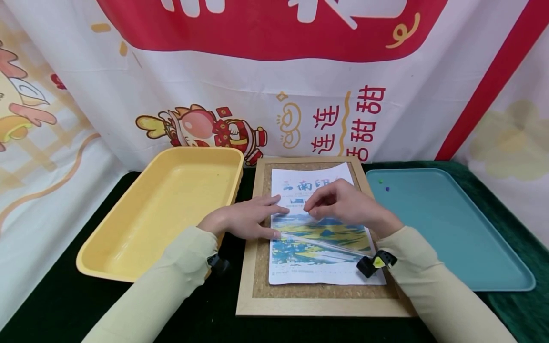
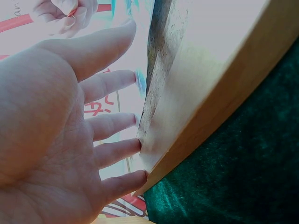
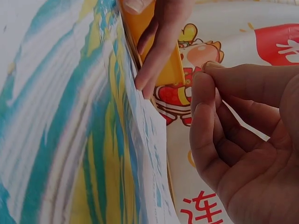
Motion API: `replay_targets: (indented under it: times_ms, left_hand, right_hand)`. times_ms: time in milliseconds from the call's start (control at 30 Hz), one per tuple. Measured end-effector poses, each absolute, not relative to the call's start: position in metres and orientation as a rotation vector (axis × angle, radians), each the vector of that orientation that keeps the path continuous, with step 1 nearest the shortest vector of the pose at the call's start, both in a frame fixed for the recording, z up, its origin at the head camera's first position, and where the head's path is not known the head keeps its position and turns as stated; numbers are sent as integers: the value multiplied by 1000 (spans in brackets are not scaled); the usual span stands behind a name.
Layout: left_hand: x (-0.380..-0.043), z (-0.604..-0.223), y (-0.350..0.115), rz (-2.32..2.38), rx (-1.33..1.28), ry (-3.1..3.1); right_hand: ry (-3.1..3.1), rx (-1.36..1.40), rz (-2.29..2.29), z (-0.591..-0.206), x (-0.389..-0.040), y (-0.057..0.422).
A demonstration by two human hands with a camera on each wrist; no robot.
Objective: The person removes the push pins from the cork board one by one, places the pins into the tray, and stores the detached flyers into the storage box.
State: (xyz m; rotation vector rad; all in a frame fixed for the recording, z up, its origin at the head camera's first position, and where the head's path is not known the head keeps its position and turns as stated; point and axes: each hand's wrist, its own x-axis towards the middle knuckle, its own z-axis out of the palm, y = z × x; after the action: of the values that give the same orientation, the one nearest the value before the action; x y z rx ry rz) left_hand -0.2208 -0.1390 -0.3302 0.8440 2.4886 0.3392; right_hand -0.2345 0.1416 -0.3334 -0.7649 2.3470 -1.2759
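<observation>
From my distant seat I see the printed sheet (image 1: 296, 276) lying on the framed corkboard (image 1: 326, 306), its picture in blue and yellow. My left hand (image 1: 246, 219) rests at the sheet's left edge, fingers straight and spread apart, the fingertips on the paper near mid-height. My right hand (image 1: 343, 205) hangs over the sheet's upper middle, thumb and forefinger together, pinching a small orange-red object (image 2: 71, 13); it is too small for me to say what it is. The right wrist view shows that pinch apart from the paper. Left of the board sits the yellow tray (image 1: 158, 214); to the right, the blue tray (image 1: 446, 233) holds a green bit (image 1: 380, 181) and a purple bit (image 1: 388, 189). Dark green cloth (image 1: 206, 314) lies beneath, and a printed banner (image 1: 240, 81) hangs behind.
</observation>
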Motion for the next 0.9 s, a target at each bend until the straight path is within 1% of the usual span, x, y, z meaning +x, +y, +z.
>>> replay_targets:
  times_ms: [533,900]
  left_hand:
    - [-221,-330,-137,339,837,2486]
    - [-218,-329,-140,348,851,2485]
  right_hand:
    - [2419,-597,-1285,-330,-245,171]
    - [2505,-533,-1301,-329,-253,188]
